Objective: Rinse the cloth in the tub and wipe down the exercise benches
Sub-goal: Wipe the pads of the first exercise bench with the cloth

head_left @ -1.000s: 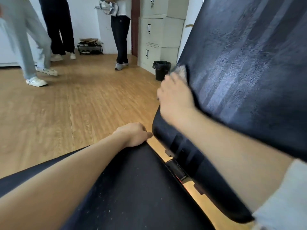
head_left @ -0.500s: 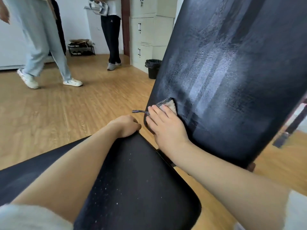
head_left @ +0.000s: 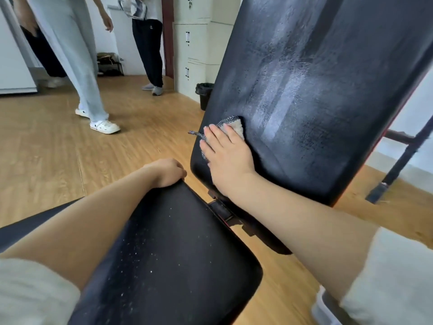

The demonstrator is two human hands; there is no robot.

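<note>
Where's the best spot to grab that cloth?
Probably its checkered strap, sticking out past the left edge of the backrest. It hangs free, so pinch it from the left. The rest of the cloth lies flat on the backrest under the right hand.

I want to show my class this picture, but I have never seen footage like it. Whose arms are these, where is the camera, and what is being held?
There is no machine here. The arms belong to a person wearing a camera on the head, so the single view looks forward and down at their own hands. The right hand presses a cloth flat against the tilted black backrest of an exercise bench, where shiny streaks show. The left hand grips the far end of the seat pad, which is speckled with white specks. Behind, on the wooden floor, are other people, cabinets and a black bin.
</note>
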